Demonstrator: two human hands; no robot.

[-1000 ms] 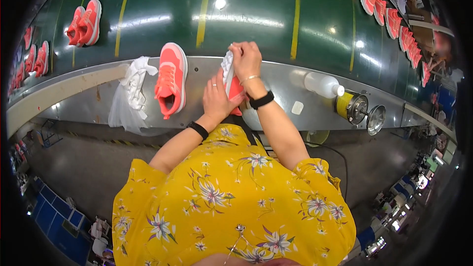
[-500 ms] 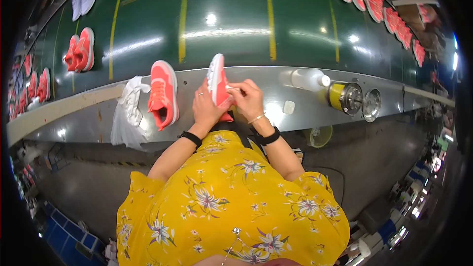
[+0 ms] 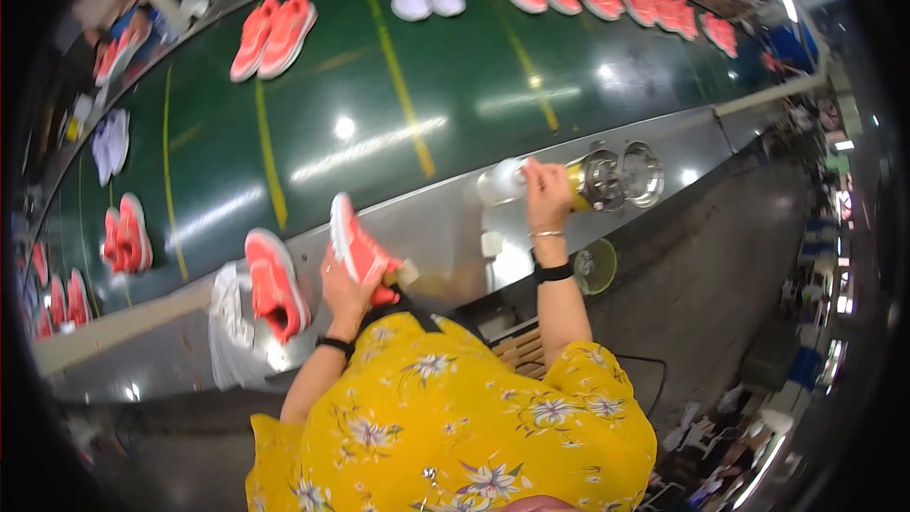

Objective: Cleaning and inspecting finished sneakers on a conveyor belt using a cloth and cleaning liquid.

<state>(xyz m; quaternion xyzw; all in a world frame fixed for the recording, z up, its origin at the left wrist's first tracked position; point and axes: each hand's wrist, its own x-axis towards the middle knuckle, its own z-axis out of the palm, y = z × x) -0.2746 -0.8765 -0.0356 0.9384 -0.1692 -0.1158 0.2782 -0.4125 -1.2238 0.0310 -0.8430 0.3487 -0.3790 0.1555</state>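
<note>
A coral shoe is held on edge in the left hand, just above the grey worktop and close to the yellow-sleeved body; the left grip is closed around the shoe's heel end. The right hand is stretched out to a white bottle lying on the worktop, to the right of the shoe, beside a yellow can and two round metal tins. Whether the right grip is clenched on the bottle or merely resting on it cannot be told. For the reach to go well, the shoe is best kept steady and tilted as it is, and the bottle taken near its middle so nothing beside it is knocked. A second coral shoe and a white plastic bag lie left of the held shoe, and a green conveyor belt carrying more shoes runs beyond it
</note>
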